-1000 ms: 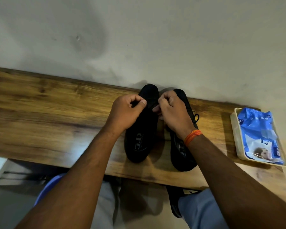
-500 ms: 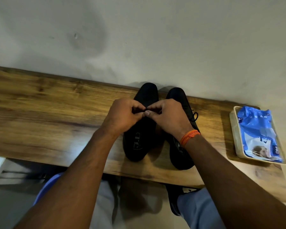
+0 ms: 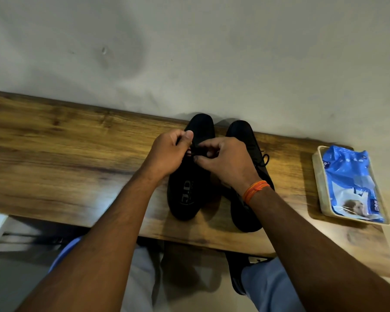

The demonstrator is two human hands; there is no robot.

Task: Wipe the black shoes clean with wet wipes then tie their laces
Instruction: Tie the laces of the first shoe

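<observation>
The left shoe (image 3: 190, 176) stands on the table (image 3: 65, 158) with its long axis running from the heel at the near edge to the toe against the wall, and everything here is best placed from it. Both hands work over its laced middle: the left hand (image 3: 169, 152) sits just to its left side, the right hand (image 3: 225, 161) reaches across from the right, over the gap to the right shoe (image 3: 245, 140), which lies just beside and parallel. Each grip is narrow, fingertips and thumb pinched on the laces (image 3: 199, 152) of the left shoe, though the black cord is hard to trace against the black upper. The lace ends lie between the two grips, so the tightening pull would likely run sideways, across the shoe's length. The right shoe's bow looks already tied. The wet wipes pack (image 3: 351, 183) rests in a tray (image 3: 320, 194) well to the right.
</observation>
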